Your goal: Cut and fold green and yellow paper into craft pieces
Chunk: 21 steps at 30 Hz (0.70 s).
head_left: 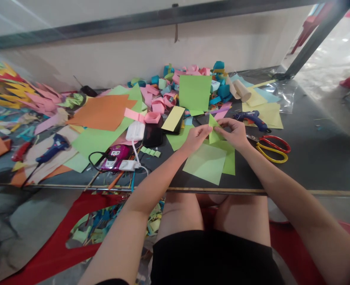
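Observation:
A small folded piece of green paper is held up between my two hands above the table. My left hand pinches its left edge. With thumb and fingers, my right hand grips the right side. Beneath them lie a pale green paper square and a brighter green sheet, partly covered. Scissors with red and yellow handles rest beside my right wrist. Behind my hands a green square sheet leans upright against a heap of folded paper pieces.
Blue glue guns lie at the right and left. A purple power strip, white adapters and cords sit left of my arm. Orange paper lies behind them. A metal bar spans the back; the table edge runs before my lap.

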Each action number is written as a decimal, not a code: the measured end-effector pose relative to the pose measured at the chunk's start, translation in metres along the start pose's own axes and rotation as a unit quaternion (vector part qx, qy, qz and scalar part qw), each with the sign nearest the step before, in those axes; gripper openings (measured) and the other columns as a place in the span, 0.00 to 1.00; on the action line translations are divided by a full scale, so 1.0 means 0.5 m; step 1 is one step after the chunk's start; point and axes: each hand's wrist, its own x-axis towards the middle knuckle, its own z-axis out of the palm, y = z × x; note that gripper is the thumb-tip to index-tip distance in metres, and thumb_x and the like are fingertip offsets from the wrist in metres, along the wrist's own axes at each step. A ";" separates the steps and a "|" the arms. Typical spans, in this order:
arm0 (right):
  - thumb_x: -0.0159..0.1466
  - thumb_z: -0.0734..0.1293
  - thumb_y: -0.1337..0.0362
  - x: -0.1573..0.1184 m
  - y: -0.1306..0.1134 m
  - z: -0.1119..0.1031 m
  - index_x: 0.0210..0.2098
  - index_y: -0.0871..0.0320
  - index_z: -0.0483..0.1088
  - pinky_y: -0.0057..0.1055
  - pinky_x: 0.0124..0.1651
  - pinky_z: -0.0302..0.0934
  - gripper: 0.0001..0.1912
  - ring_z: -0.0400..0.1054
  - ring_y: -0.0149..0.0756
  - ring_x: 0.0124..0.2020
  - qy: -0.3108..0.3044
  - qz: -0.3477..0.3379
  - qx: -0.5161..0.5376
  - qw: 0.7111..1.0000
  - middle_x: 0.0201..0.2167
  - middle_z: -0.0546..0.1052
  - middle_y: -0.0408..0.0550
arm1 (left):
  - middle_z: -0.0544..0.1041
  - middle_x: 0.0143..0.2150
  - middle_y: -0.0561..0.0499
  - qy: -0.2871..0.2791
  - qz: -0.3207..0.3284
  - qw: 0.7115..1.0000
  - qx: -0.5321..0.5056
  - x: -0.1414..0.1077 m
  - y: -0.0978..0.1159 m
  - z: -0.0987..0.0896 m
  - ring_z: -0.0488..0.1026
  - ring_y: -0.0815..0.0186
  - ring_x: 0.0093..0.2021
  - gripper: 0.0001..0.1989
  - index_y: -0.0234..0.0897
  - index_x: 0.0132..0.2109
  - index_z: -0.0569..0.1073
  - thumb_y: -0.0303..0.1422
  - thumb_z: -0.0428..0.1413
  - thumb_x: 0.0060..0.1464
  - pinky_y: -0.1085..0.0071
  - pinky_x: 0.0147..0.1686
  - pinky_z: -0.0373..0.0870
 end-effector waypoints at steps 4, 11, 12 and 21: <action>0.58 0.75 0.58 -0.002 -0.004 -0.002 0.47 0.55 0.77 0.37 0.44 0.71 0.18 0.76 0.35 0.38 0.003 -0.033 -0.017 0.999 0.40 0.82 0.47 | 0.56 0.21 0.57 0.032 0.031 0.997 0.058 0.002 0.010 0.007 0.55 0.70 0.23 0.29 0.39 0.25 0.63 0.59 0.52 0.61 0.70 0.25 0.50; 0.58 0.76 0.55 0.004 -0.042 -0.003 0.38 0.53 0.81 0.38 0.42 0.71 0.11 0.75 0.37 0.35 0.031 -0.035 -0.048 0.998 0.35 0.83 0.45 | 0.62 0.21 0.56 0.014 0.034 0.994 0.102 -0.005 0.016 0.014 0.56 0.69 0.22 0.24 0.38 0.37 0.79 0.54 0.53 0.63 0.69 0.25 0.51; 0.59 0.76 0.54 0.003 -0.044 -0.002 0.35 0.53 0.81 0.38 0.41 0.70 0.10 0.75 0.37 0.33 0.042 -0.030 -0.050 0.997 0.33 0.82 0.45 | 0.62 0.20 0.56 0.003 0.035 0.993 0.110 -0.006 0.018 0.015 0.56 0.69 0.22 0.24 0.38 0.38 0.80 0.53 0.52 0.64 0.69 0.25 0.51; 0.60 0.74 0.45 -0.005 -0.039 0.001 0.28 0.54 0.80 0.34 0.36 0.69 0.19 0.73 0.35 0.29 0.065 -0.006 -0.033 0.997 0.27 0.81 0.45 | 0.63 0.19 0.55 -0.013 0.052 0.988 0.147 -0.012 0.038 0.016 0.59 0.69 0.21 0.27 0.39 0.32 0.77 0.55 0.49 0.65 0.69 0.25 0.53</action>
